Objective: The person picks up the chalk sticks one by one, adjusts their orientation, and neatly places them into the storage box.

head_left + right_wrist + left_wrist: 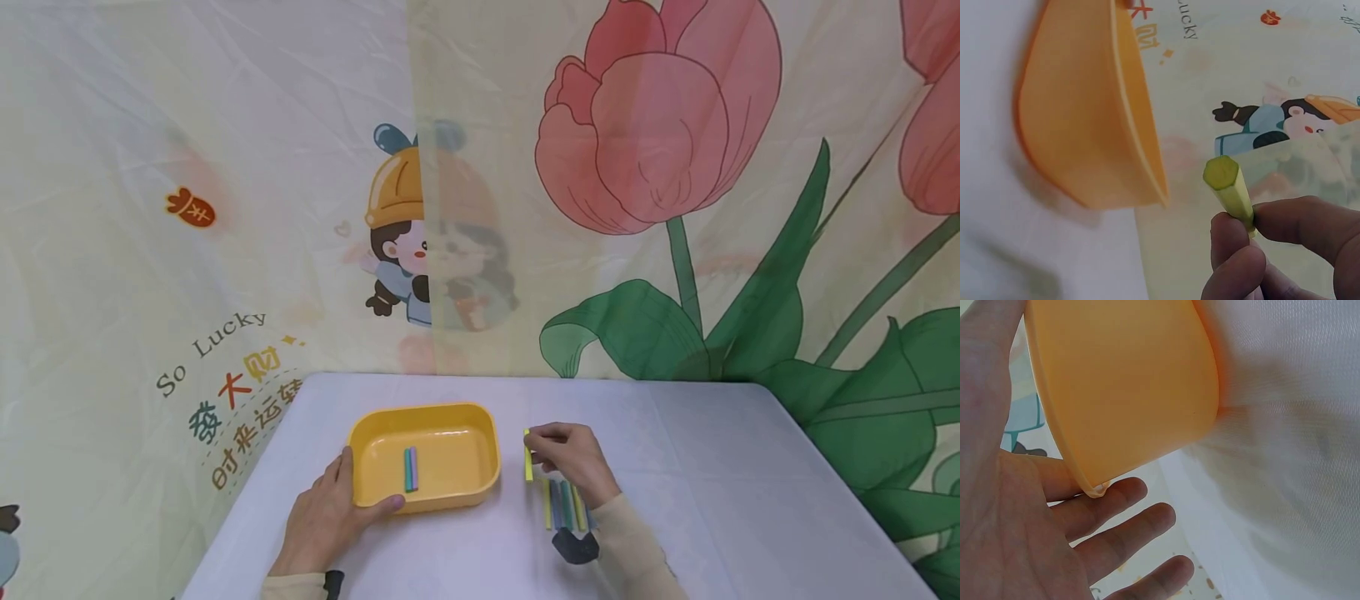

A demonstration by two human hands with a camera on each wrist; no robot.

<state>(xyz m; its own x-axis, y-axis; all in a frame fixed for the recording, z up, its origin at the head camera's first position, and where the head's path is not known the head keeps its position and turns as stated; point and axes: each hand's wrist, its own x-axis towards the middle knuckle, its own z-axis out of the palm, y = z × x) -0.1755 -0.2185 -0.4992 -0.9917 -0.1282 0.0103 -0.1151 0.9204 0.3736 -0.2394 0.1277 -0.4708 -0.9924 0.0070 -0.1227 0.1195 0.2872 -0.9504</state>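
My left hand (321,518) holds the near left corner of a yellow plastic basin (491,477), thumb along its near side and fingers at the left rim. In the left wrist view the basin's rim lies against the index finger, with the other fingers spread. A teal stick (408,470) and a purple stick (414,468) lie side by side inside the basin. Just right of the basin, my right hand (573,458) pinches a yellow six-sided stick (1232,194) between thumb and fingertips, near one end, above the table.
Under the right wrist, several coloured sticks (566,507) lie in a row on the white-covered table (720,483), partly hidden by the forearm. A black piece (576,547) shows at the right wrist. Behind the table hangs a printed curtain (480,192) with tulips and a cartoon figure.
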